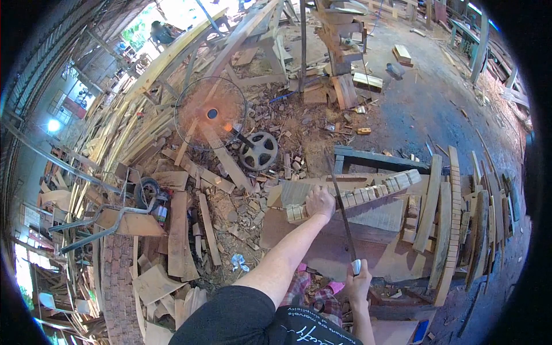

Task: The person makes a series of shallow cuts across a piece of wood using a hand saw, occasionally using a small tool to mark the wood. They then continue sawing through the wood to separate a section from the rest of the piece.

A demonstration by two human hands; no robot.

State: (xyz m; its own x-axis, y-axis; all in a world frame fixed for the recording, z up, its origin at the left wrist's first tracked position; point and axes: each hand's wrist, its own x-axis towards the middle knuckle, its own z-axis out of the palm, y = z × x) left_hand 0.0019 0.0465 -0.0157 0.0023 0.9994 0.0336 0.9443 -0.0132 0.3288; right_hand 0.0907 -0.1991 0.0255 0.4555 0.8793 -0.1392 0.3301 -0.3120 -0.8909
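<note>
My left hand [320,203] is closed over the left part of a long notched wooden piece [368,194], pressing it on the workbench [328,244]. In my right hand [357,282], near the bench's front edge, is the light handle of a long, narrow saw [345,221]. The blade points away from me and crosses the notched piece just right of my left hand. Several blocks or teeth line the piece on both sides of the blade. Whether the blade touches the wood is not clear.
Curved wooden slats [443,230] stand in a row at the right. A round fan [212,114] and its base wheel [258,151] are ahead to the left. A wheelbarrow [132,221] stands at the left among wood scraps. A person [163,33] is far back.
</note>
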